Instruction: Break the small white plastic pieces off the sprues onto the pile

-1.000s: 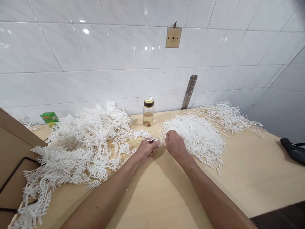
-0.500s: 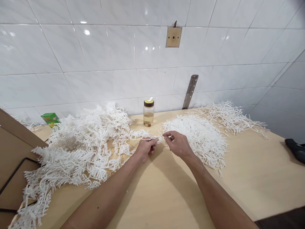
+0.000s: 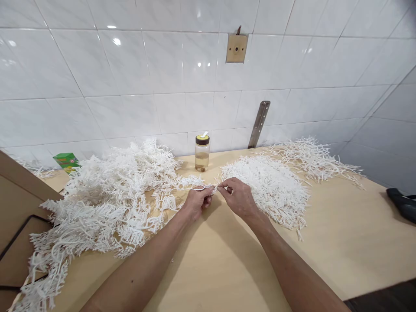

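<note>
My left hand (image 3: 198, 202) is closed, its thumb and fingers gripping a thin white branching strand (image 3: 202, 187). That strand trails left toward a large tangled heap of white branching strands (image 3: 113, 195). Thumb and forefinger of my right hand (image 3: 237, 195) pinch together at the right end of the strand, close to the left fingertips. Whatever small bit lies in that pinch is too fine to make out clearly. Just beyond the right hand lies a mound of short loose white pieces (image 3: 276, 186).
Behind my hands stands a clear bottle (image 3: 202, 160) of liquid with a dark-rimmed lid. More white strands (image 3: 318, 160) lie at the back right. A green box (image 3: 66, 162), a brown board (image 3: 19, 195), a metal strip (image 3: 259, 125) and a black object (image 3: 403, 203) are around the table (image 3: 351, 242).
My right hand has moved slightly left, bringing its pinched fingertips up to the strand's end beside the left hand. The left hand keeps its grip on the strand.
</note>
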A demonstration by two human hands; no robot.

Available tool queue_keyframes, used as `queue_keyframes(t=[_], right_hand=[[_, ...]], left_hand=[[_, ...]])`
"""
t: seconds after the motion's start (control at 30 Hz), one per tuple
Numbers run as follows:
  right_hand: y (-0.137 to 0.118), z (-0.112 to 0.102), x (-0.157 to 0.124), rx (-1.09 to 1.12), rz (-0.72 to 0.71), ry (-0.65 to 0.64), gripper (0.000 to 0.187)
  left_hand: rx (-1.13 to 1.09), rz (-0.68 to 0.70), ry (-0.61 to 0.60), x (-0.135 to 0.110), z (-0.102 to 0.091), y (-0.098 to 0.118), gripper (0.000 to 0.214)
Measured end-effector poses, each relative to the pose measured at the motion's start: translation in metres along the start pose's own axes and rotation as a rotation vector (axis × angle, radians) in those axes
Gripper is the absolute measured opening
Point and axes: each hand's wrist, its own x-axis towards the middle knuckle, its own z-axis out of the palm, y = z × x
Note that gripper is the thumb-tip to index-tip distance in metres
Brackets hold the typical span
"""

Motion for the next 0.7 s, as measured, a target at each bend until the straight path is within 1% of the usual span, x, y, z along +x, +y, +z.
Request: queue_keyframes(t=[0.2, 0.3, 0.4, 0.57, 0.7], right_hand=[[0.001, 0.002, -0.001, -0.052, 0.004, -0.009, 0.013], [0.001, 0.003, -0.001, -0.040, 0.000, -0.025, 0.013], [0.001, 0.005, -0.002, -0.042, -0.001, -0.033, 0.013], [0.004, 0.009, -0.003, -0.083, 0.001, -0.008, 0.011], [0.007, 0.012, -0.004, -0.142, -0.015, -0.022, 0.012]], left_hand=[[-0.009, -0.036, -0.026, 0.001, -0.001, 0.000, 0.039], [-0.007, -0.026, -0.032, 0.000, 0.000, 0.000, 0.039], [0.044, -0.004, -0.029, -0.001, 0.001, -0.001, 0.038], [0.155, 0.047, -0.023, -0.005, 0.005, -0.001, 0.041], [0.226, 0.050, -0.031, -0.008, 0.006, 0.001, 0.044]])
